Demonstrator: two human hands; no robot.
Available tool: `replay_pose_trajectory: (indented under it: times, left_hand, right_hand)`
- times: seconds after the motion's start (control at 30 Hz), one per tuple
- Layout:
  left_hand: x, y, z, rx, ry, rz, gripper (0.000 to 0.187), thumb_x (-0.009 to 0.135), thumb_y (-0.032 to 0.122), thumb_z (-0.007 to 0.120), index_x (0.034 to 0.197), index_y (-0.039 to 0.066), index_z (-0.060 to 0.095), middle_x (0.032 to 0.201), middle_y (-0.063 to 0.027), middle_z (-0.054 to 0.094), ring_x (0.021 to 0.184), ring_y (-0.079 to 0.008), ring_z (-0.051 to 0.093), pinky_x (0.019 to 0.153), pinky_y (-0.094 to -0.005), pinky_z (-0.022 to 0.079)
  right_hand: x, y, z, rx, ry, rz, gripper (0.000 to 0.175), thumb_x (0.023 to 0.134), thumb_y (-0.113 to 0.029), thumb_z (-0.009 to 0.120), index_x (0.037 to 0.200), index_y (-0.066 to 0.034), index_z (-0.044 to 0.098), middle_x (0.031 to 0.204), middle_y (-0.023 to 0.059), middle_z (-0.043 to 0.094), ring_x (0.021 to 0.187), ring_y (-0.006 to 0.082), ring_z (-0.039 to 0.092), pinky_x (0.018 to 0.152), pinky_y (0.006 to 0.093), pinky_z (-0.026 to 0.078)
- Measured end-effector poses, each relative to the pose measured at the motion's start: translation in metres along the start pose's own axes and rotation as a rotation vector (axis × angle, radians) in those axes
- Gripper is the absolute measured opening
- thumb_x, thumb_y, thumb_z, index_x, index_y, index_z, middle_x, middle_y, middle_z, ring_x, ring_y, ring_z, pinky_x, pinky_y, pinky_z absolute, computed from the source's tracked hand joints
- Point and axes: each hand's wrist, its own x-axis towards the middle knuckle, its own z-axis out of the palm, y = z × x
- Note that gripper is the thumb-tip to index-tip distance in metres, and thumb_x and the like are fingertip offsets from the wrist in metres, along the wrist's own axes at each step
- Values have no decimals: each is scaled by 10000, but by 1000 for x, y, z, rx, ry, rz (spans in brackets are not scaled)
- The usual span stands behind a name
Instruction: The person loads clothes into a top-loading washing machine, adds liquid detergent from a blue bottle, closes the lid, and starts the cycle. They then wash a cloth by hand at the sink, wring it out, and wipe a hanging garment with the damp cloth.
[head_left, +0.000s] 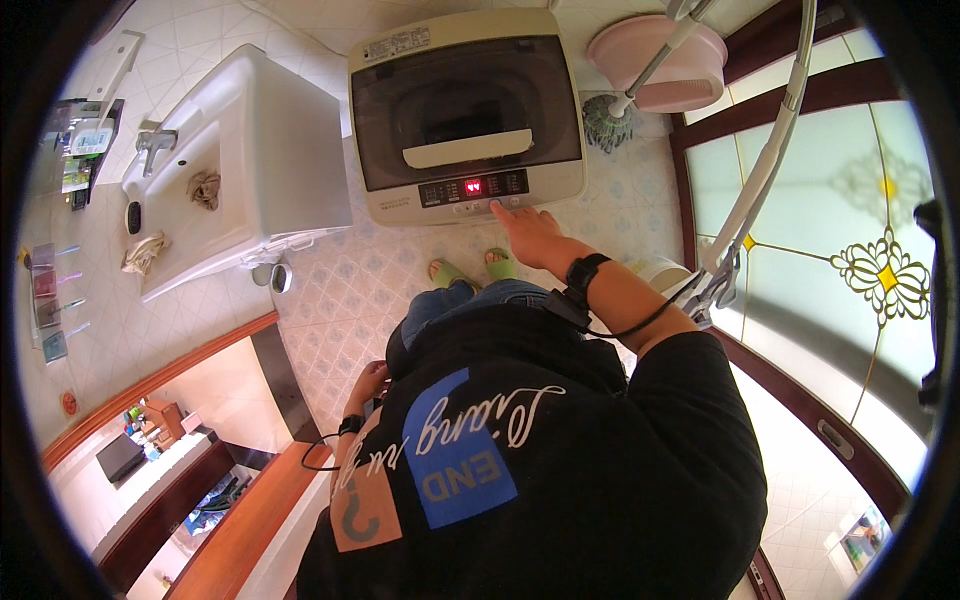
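Observation:
A top-loading washing machine (469, 112) stands before me with its dark see-through lid down. On its front control panel (442, 192) a red display is lit. My right hand (529, 231) reaches to the panel's front edge, its index fingertip on or just over a round button right of the middle. Nothing is held in that hand, and its other fingers are loosely curled. My left hand (371, 380) hangs low beside my body, away from the machine. Its fingers are partly hidden by my shirt, so whether it holds anything does not show.
Left of the machine is a white washbasin (247, 142) with a tap (156, 142) and crumpled cloths (204, 189). To the right are a mop head (607, 120), a pink plastic tub (660, 64), metal poles and a patterned glass door (810, 172).

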Motion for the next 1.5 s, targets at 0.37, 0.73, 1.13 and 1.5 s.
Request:
replay_pose_trajectory:
  times: [0.37,0.73,1.13,1.5]
  left_hand:
    - [-3,4,-3,-31,30,-30,419,902,332,569,1192,42,482,891,-57,615,646,-153,573,539,-305,475]
    - [-7,12,-2,52,-25,-32,433,911,371,541,1194,47,497,832,-18,616,569,-114,558,448,-266,454]
    - [-2,10,-5,74,6,3,424,907,377,543,1185,60,500,833,-27,612,567,-120,554,451,-282,453]
    - [-2,9,-4,105,21,-17,416,908,368,537,1210,91,468,883,-31,601,625,-148,571,492,-314,463]
  right_hand:
    - [-1,4,2,21,-4,-22,659,845,-72,437,1458,-121,200,1293,155,494,1224,321,424,981,473,347]
    - [1,6,-4,32,-61,-16,656,835,-64,440,1450,-121,220,1293,167,490,1223,327,426,982,475,346]
    - [1,7,-2,23,-66,-17,707,826,-86,471,1466,-138,177,1309,157,477,1245,317,400,999,463,326]
    - [-2,4,-7,11,-70,-25,724,825,-87,491,1469,-132,164,1295,164,484,1240,314,406,988,445,344]
